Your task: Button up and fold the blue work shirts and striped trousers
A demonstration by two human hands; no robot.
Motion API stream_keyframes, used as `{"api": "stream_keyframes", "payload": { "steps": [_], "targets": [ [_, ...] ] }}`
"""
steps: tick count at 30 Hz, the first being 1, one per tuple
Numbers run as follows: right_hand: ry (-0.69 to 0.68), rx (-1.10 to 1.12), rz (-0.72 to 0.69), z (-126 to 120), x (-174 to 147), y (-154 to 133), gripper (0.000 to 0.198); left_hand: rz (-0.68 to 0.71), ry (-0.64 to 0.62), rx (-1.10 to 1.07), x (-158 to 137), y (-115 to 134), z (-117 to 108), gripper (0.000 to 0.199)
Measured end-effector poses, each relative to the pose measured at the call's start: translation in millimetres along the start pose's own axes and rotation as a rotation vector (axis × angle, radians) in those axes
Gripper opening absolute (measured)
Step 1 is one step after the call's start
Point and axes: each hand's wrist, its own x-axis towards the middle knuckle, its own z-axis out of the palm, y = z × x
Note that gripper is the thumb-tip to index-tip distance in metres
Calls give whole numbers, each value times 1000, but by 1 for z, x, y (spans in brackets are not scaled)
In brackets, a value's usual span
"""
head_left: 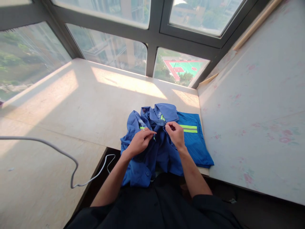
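Observation:
A crumpled blue jacket with yellow-green stripes and a collar lies over the sill's front edge, close against my body. My left hand, wearing a ring, pinches a bit of its cloth left of the middle. On the other side my right hand has its fingertips closed on the jacket's edge just below the collar. A button shows near the jacket's lower left hem. Beneath and to the right lies a folded brighter blue garment with a yellow-green and grey stripe. The fingers hide the exact spots they grip.
The pale window sill stretches left and back to grey-framed windows. A grey-white cable crosses it from the left and loops over a dark gap in front. The flower-patterned wall bounds the right side.

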Motion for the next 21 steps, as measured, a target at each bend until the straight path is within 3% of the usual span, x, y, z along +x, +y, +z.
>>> {"api": "stream_keyframes", "payload": {
  "steps": [4, 7, 12, 14, 16, 18, 21],
  "targets": [
    [75, 200, 168, -13, 9, 14, 19, -137, 163, 52, -14, -18, -23, 29],
    [192, 312, 235, -25, 15, 26, 22, -322, 273, 289, -28, -32, -49, 35],
    [268, 486, 370, -40, 22, 40, 30, -741, 192, 846, -52, -50, -72, 64],
    [248, 477, 396, -42, 22, 41, 34, -753, 242, 946, -55, -56, -69, 83],
    [191, 446, 411, -42, 21, 38, 38, -661, 258, 951, -53, -60, -63, 101],
    [106, 420, 430, -41, 19, 31, 41, -577, 181, 878, -46, -61, -54, 114],
    [-38, 417, 445, -39, 16, 14, 43, -556, 17, 723, -35, -54, -40, 126]
  ]
}}
